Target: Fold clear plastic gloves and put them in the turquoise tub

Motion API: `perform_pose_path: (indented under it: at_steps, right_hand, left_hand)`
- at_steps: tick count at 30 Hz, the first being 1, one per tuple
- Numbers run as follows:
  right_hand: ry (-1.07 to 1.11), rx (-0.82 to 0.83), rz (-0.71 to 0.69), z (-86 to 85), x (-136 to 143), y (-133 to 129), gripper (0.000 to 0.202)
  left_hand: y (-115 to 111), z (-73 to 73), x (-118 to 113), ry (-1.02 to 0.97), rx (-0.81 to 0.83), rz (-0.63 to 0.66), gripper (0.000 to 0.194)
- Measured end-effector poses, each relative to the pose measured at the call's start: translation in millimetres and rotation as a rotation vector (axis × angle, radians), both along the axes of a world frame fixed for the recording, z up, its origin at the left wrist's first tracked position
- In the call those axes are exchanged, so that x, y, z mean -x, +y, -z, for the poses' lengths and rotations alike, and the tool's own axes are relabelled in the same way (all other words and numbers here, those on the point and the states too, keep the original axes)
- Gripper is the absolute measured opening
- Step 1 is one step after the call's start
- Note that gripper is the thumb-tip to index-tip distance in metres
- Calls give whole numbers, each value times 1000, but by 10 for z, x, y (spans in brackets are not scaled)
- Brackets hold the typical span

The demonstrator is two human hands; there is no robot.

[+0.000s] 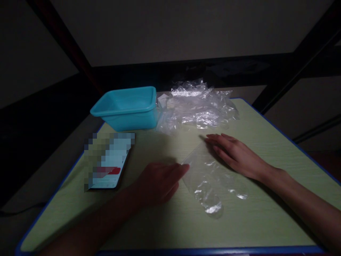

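A clear disposable plastic glove (206,177) lies spread on the table between my hands, its finger ends towards the front edge. My left hand (162,181) is closed at the glove's left corner, thumb and index finger pinching its edge. Over the glove's upper right part, my right hand (234,153) lies palm down with fingers stretched out; whether the fingertips press on the film cannot be made out. Behind both hands sits a crumpled heap of clear plastic gloves (202,110).
A turquoise plastic basin (129,119) stands at the back left, beside the heap. In front of it lies a phone (112,163) with its screen lit, partly blurred out. The pale green table (269,149) has a blue edge. A dark frame bar (287,67) slants behind the table's right side.
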State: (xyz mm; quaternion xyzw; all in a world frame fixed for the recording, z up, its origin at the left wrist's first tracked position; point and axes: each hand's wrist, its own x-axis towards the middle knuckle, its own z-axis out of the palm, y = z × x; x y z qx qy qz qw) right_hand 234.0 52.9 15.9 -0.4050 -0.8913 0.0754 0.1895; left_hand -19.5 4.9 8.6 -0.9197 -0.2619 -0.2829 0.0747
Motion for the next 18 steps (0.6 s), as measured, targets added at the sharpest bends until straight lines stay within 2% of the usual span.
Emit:
perform_pose_path:
  at_steps: [6, 15, 18]
  right_hand:
    - [-39, -4, -12, 24, -25, 11, 38]
    - [-60, 29, -50, 38, -22, 0, 39]
    - [-71, 49, -79, 35, -7, -7, 40]
  left_hand:
    - [-47, -65, -57, 14, -53, 105, 22]
    - [-105, -35, -58, 43, 32, 211, 24]
    - [-122, -55, -58, -13, 24, 223, 21]
